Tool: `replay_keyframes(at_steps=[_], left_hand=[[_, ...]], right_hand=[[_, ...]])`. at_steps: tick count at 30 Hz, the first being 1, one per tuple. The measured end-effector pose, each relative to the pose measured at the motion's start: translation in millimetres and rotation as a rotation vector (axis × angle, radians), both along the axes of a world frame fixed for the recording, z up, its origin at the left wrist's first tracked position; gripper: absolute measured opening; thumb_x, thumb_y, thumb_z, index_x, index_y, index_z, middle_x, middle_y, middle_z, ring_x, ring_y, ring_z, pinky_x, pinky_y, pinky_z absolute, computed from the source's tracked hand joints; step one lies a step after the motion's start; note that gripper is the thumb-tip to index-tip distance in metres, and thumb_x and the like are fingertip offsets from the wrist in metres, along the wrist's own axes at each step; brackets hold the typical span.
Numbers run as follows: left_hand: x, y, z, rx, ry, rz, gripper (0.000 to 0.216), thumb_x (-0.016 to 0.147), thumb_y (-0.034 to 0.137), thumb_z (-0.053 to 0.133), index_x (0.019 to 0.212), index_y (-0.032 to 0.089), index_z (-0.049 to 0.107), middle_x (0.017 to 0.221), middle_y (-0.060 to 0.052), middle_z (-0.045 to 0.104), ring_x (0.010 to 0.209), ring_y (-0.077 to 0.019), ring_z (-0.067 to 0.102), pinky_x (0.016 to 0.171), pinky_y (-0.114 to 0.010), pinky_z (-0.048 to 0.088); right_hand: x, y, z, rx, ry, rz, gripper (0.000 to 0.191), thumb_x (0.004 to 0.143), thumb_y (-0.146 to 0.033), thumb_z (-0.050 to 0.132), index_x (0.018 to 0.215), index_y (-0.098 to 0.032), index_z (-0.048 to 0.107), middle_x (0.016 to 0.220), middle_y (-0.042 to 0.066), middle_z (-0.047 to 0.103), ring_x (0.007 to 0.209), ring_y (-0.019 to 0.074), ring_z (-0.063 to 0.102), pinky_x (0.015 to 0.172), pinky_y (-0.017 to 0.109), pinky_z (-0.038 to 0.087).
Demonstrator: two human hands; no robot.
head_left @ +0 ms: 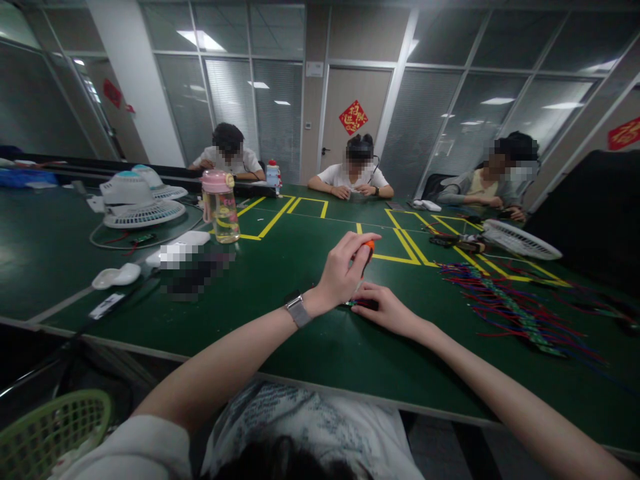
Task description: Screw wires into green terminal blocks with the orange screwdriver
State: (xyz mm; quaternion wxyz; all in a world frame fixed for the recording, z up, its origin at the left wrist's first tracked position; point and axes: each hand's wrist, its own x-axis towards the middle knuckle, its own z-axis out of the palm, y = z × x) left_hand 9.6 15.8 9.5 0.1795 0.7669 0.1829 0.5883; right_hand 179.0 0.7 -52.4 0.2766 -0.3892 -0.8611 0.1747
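Dark green bench (280, 273) here, clear bottle with a pink lid (227, 213) on the left. Next, left hand (345, 267), fingers wrapped round an orange-and-black tool handle (369, 245) above a small green circuit board (347, 304). Right hand (387, 311) is at the board, can't tell if it's gripping. Then red-and-blue-wired green boards (517, 308).

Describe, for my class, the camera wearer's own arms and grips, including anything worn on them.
The left arm has a short white fabric sleeve and a grey, metallic-looking banded wristwatch with a dark face. The right arm is bare as far as it shows, with no watch. The left grip and right grip are ungloved.
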Motion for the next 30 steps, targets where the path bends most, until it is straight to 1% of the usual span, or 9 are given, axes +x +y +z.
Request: replay_keyframes(at_steps=[3,7,11,17,19,21,23,26,30], left_hand=[[0.1,-0.7,1.7,0.02,-0.005,0.026,0.029,0.1,0.024,0.037,0.113,0.018,0.062,0.099,-0.006,0.063,0.081,-0.0141,0.06,0.077,-0.027,0.05],[1.5,-0.7,2.3,0.006,-0.031,0.035,0.026,0.098,0.021,0.041,0.113,0.017,0.062,0.101,-0.007,0.064,0.086,-0.0149,0.062,0.073,-0.025,0.051],[2.7,0.0,1.4,0.014,-0.049,0.055,0.022,0.096,0.02,0.045,0.109,0.018,0.064,0.097,-0.006,0.063,0.083,-0.0133,0.06,0.069,-0.023,0.051],[2.9,0.3,0.3,0.065,-0.058,0.078,0.013,0.089,0.025,0.061,0.098,0.019,0.068,0.089,-0.003,0.055,0.079,-0.0123,0.056,0.065,-0.021,0.049],[2.4,-0.5,0.7,0.057,-0.056,0.084,0.014,0.091,0.026,0.058,0.098,0.019,0.068,0.089,-0.003,0.055,0.078,-0.0121,0.056,0.066,-0.021,0.049],[1.6,-1.2,1.3,0.055,-0.051,0.087,0.02,0.095,0.024,0.05,0.101,0.02,0.068,0.091,-0.004,0.058,0.081,-0.0131,0.058,0.071,-0.023,0.05],[0.9,-1.2,1.8,0.065,-0.05,0.085,0.026,0.098,0.02,0.042,0.106,0.019,0.067,0.098,-0.006,0.062,0.09,-0.0153,0.06,0.08,-0.028,0.051],[0.4,0.1,1.7,0.069,-0.057,0.068,0.029,0.098,0.019,0.04,0.112,0.019,0.065,0.11,-0.009,0.065,0.103,-0.0182,0.061,0.091,-0.033,0.049],[0.8,0.5,2.2,0.05,-0.07,0.065,0.027,0.097,0.02,0.042,0.112,0.019,0.066,0.11,-0.009,0.069,0.101,-0.018,0.064,0.088,-0.033,0.052]], right_hand=[[0.1,0.3,0.1,-0.004,-0.005,0.004,0.019,0.089,-0.031,0.064,0.099,-0.019,0.073,0.093,0.007,0.067,0.086,0.0212,0.065,0.083,0.036,0.052],[0.2,0.8,-0.2,0.003,-0.016,0.013,0.018,0.089,-0.028,0.062,0.099,-0.018,0.073,0.094,0.008,0.067,0.087,0.0214,0.064,0.082,0.035,0.051],[0.5,1.1,-1.1,0.007,-0.027,0.007,0.017,0.088,-0.026,0.063,0.1,-0.017,0.072,0.095,0.008,0.066,0.086,0.0206,0.064,0.08,0.034,0.051],[0.5,1.5,-2.5,0.013,-0.02,0.0,0.016,0.088,-0.026,0.064,0.098,-0.017,0.072,0.095,0.008,0.066,0.085,0.02,0.063,0.079,0.034,0.051],[0.6,1.5,-2.6,0.012,-0.019,0.002,0.016,0.088,-0.027,0.064,0.098,-0.018,0.072,0.095,0.007,0.066,0.085,0.0199,0.063,0.079,0.034,0.051],[0.8,1.3,-2.2,0.005,-0.021,0.003,0.016,0.088,-0.027,0.063,0.098,-0.018,0.072,0.094,0.007,0.066,0.083,0.0197,0.063,0.078,0.033,0.051],[0.7,0.8,-1.5,-0.001,-0.018,0.006,0.016,0.089,-0.027,0.063,0.098,-0.018,0.072,0.092,0.007,0.065,0.082,0.0195,0.062,0.077,0.033,0.051],[0.3,-0.1,-0.1,-0.005,-0.02,0.013,0.016,0.089,-0.027,0.062,0.097,-0.018,0.072,0.091,0.006,0.065,0.083,0.0197,0.062,0.079,0.033,0.05],[-0.6,-0.6,0.6,-0.004,-0.026,0.005,0.016,0.089,-0.027,0.062,0.098,-0.018,0.072,0.092,0.006,0.065,0.084,0.0199,0.062,0.079,0.033,0.05]])
